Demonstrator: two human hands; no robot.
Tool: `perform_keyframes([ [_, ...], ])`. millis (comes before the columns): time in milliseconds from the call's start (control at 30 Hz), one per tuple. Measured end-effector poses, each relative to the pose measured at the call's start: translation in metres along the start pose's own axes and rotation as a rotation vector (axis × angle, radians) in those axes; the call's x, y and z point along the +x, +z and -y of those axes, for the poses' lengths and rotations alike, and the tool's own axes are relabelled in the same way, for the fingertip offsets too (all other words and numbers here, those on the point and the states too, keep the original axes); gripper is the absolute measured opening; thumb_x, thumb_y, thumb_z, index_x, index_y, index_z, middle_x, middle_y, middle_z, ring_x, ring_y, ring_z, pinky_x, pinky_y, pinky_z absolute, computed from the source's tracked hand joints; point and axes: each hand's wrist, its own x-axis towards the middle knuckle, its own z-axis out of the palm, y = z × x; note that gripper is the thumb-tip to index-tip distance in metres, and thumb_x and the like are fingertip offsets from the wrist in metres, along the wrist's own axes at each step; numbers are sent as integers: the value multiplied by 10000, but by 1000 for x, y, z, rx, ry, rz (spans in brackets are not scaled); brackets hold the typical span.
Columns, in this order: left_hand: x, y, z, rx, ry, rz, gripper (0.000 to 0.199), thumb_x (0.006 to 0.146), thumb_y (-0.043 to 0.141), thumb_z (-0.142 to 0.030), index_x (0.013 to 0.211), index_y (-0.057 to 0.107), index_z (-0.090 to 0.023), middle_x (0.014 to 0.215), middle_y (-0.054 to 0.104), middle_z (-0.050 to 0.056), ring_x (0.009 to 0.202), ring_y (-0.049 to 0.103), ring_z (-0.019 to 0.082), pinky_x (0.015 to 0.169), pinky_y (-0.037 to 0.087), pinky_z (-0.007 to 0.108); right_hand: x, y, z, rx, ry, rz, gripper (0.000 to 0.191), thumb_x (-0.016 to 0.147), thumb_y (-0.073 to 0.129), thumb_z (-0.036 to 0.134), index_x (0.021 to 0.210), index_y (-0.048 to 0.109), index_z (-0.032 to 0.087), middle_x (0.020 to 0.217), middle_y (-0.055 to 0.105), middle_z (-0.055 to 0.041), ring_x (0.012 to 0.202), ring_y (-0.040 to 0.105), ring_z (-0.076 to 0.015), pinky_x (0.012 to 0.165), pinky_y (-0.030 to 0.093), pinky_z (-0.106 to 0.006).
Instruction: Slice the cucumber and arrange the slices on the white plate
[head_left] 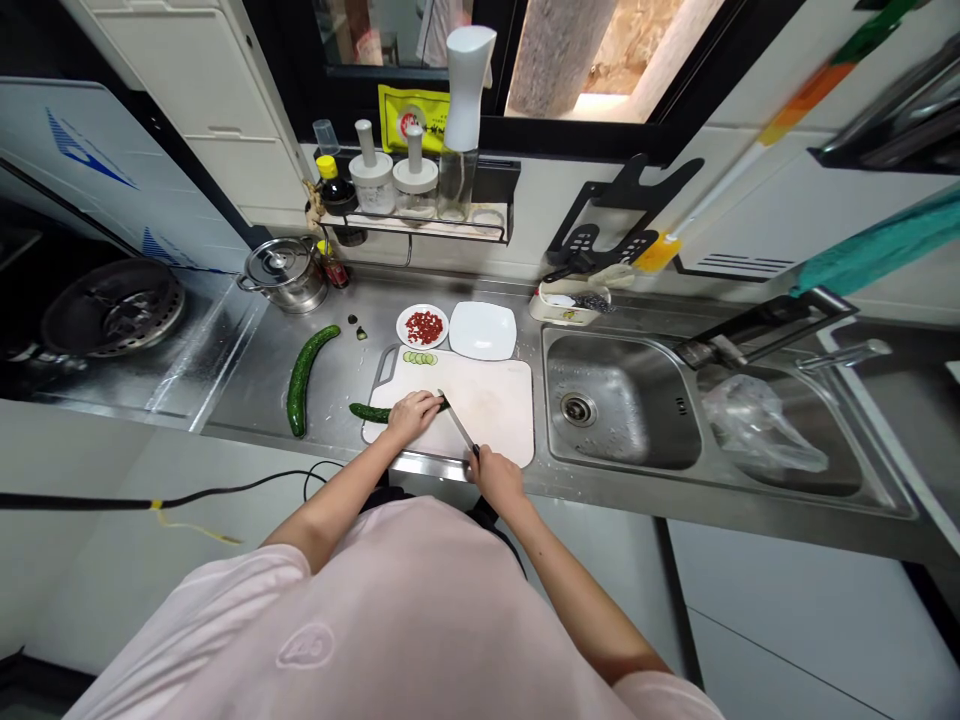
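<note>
A cucumber [369,412] lies near the front of a white cutting board [491,400], on a steel counter [330,400]. Its long axis runs left to right, roughly along the counter's near edge; the left end pokes past the board's left side, the right end meets a knife [459,427]. The left hand [414,415] bends over the cucumber, fingers curled close together and holding it down. The right hand [496,478], at the board's near edge, has its fingers wrapped around the knife handle — the blade slants far and left, its tip at the cucumber.

Beyond the left hand, a row of thin cucumber slices [420,358] sits at the board's far left, beside its grey handle. Just past the board stand a round white plate [400,325] of red pieces [424,327] and, to its right, a square white dish [482,331], bounding the far side.

To the right, white board surface extends from the knife to the edge; then comes a narrow strip of counter and the sink [630,420]. To the left, wider steel separates the board from a whole cucumber [301,385], lying near to far. Farther back are small dark green scraps [361,333] and a lidded pot [289,285].
</note>
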Motion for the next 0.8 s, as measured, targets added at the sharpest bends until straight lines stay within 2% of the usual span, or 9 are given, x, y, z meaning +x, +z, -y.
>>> perform_keyframes([
  [500,0,-3,-2,-3,-4,-8,258,911,461,-316,1075,655,-267,976,634,32,927,566,137,805,454,258,31,-9,17,39,-8,-7,325,959,311,375,1033,536,153,937,675,-125,901,644,-223,759,416,-299],
  [800,1,-3,-1,-13,-11,10,259,911,462,-313,1069,660,-262,975,637,35,929,571,140,820,457,268,27,-13,19,50,7,5,344,966,307,380,1055,536,140,962,670,-139,932,637,-221,785,414,-300],
])
